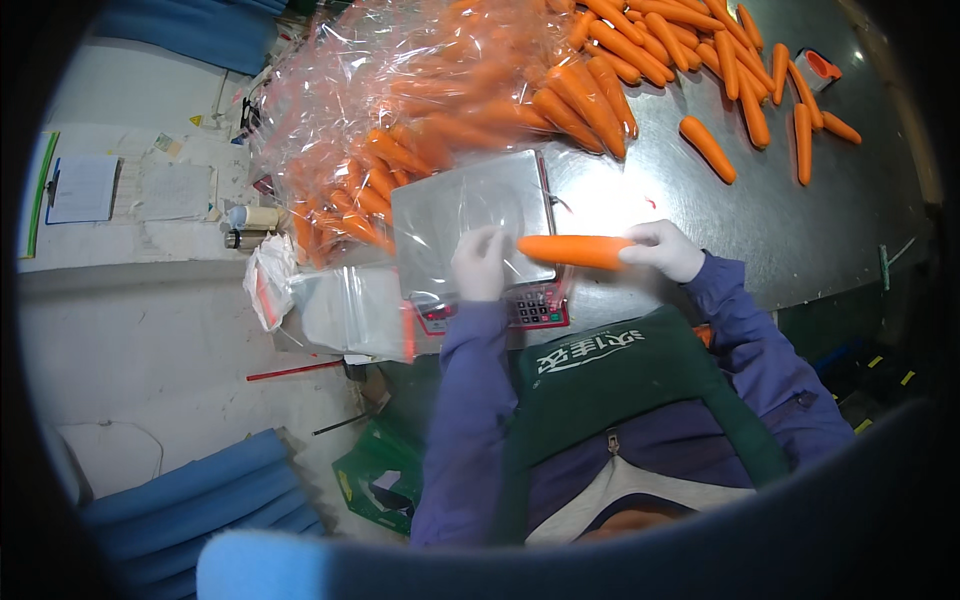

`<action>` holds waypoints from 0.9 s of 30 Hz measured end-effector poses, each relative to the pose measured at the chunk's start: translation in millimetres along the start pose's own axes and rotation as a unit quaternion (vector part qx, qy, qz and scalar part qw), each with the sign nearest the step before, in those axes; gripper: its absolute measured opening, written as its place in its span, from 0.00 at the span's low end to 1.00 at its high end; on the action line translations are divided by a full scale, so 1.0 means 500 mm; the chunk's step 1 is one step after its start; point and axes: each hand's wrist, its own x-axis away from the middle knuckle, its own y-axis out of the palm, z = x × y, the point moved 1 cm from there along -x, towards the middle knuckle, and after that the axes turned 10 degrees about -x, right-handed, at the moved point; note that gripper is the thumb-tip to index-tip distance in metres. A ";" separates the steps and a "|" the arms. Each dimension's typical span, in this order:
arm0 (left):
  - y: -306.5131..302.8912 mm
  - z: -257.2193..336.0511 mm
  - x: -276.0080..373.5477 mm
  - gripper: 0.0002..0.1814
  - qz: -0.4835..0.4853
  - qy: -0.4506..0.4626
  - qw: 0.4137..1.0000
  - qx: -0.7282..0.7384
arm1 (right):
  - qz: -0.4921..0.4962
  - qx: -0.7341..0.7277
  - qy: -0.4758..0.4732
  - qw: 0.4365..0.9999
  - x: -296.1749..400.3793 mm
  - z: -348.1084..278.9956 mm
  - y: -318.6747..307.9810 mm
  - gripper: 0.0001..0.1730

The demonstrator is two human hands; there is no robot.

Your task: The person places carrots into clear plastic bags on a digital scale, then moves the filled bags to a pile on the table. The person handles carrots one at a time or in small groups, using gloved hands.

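Observation:
My right hand [664,251], in a white glove, grips the thick end of a large carrot [570,251]. The carrot lies level, its tip pointing at my left hand [480,262]. That hand, gloved too, is over the metal pan of a digital scale [427,202], its fingers bent just short of the tip. Glossy streaks like clear film show around it; whether it pinches film I cannot tell. The scale's red-edged keypad [534,306] is partly hidden by my left arm. A stack of clear plastic bags [349,309] lies left of the scale.
Bagged carrots [480,90] heap up behind the scale. Loose carrots [675,37] are strewn over the steel table [847,202], near an orange-and-white tape roll or dispenser [821,69]. Left are a clipboard [84,189] and bottles [255,218]. A green crate [379,476] stands below.

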 end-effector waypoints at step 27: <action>-0.030 -0.148 0.001 0.27 -0.019 0.025 0.962 -0.272 | 0.055 0.250 -0.116 0.960 -0.042 0.026 0.059 0.23</action>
